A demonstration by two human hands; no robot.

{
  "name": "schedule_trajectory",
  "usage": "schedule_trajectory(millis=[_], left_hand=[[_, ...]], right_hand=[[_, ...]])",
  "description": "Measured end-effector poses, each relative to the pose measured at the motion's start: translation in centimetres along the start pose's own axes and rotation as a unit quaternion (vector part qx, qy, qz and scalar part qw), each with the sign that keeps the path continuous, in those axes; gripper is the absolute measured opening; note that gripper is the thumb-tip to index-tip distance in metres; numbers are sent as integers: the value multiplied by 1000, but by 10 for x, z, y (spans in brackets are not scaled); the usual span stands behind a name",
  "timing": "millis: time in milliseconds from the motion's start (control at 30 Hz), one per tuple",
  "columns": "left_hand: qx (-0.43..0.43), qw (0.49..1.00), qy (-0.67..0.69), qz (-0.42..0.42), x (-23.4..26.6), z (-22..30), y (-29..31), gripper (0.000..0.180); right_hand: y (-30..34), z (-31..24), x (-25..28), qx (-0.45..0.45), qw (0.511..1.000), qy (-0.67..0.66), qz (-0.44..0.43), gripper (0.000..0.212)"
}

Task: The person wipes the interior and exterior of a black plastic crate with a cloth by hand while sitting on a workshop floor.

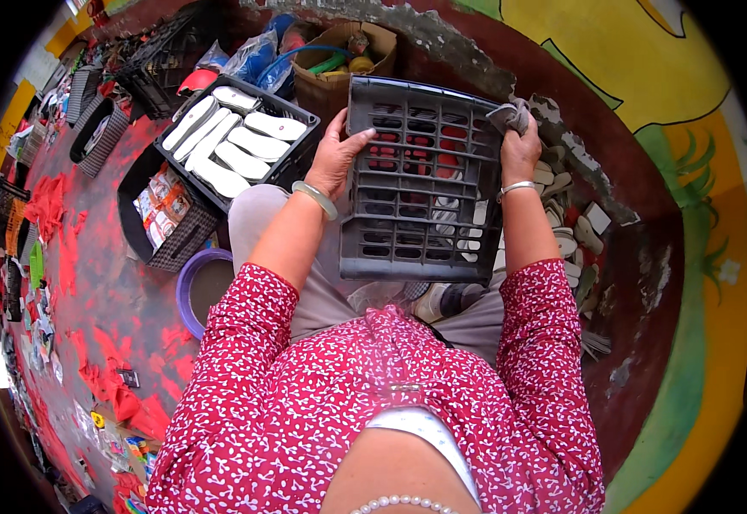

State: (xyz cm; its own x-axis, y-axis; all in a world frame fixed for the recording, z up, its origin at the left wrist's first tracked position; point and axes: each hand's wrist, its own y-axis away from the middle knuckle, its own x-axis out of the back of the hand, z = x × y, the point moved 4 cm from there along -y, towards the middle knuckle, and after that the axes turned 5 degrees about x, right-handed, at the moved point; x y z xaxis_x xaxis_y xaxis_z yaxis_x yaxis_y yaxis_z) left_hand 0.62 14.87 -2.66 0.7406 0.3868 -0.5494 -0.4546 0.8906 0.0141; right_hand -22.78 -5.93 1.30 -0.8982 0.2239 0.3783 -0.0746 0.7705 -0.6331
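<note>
A black plastic crate with a slatted grid is held tilted up over my lap. My left hand grips its left side, with the thumb laid over the edge onto the grid. At the upper right corner, my right hand is closed around a bunched grey rag, which is pressed against the crate's rim. Red and white things show through the gaps in the grid; whether they lie in the crate or behind it, I cannot tell.
Left of the crate, white shoe soles fill a black bin. Below it are a dark woven basket of packets and a purple basin. A cardboard box stands behind. More soles are heaped at right by the painted wall.
</note>
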Motion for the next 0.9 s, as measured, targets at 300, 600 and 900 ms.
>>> schedule_trajectory(millis=[300, 600, 900], left_hand=[[-16, 999, -15, -45, 6, -27, 5, 72], [-47, 997, -50, -34, 5, -33, 4, 63], [-13, 998, -26, -61, 11, -30, 8, 62]], right_hand=[[-52, -57, 72, -81, 918, -379, 87, 25], [-53, -72, 15, 95, 979, -142, -110, 34], [-34, -47, -21, 324, 854, 199, -356, 60]])
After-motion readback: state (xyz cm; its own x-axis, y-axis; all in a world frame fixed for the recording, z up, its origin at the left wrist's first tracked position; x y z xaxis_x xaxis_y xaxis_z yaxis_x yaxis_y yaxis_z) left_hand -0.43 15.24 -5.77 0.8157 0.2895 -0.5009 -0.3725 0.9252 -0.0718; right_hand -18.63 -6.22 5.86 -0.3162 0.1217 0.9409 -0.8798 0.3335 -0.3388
